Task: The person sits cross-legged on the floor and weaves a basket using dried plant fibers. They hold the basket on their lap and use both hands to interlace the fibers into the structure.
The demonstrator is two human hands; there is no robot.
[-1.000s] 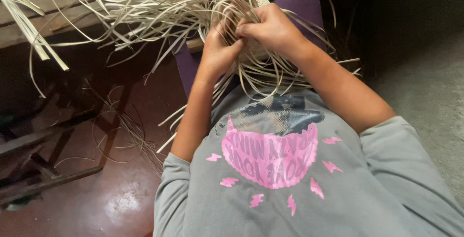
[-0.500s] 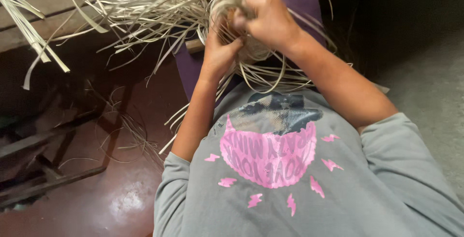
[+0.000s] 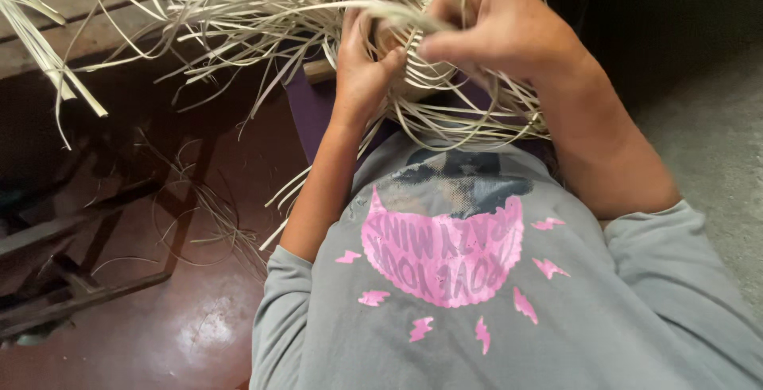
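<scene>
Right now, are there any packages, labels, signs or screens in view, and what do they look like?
No packages, labels on goods, signs or screens.
Shirt print: the only printed thing, on the chest of the grey shirt; a rounded pink patch with lettering, small pink bolt shapes around it, a dark blurred picture above.
Pale strips: plain, unmarked, held in the left hand and right hand.

The person wears a grey shirt (image 3: 509,310) with sleeves pushed up to about the elbow, leaving both forearms bare. Its front carries a large pink print (image 3: 443,251), rounded like a half disc, with lettering inside it and small pink lightning-bolt marks scattered around its edge. Above the print sits a dark, smudged patch. Purple trousers (image 3: 306,108) cover the legs. Both hands are bare, without rings or gloves.
</scene>
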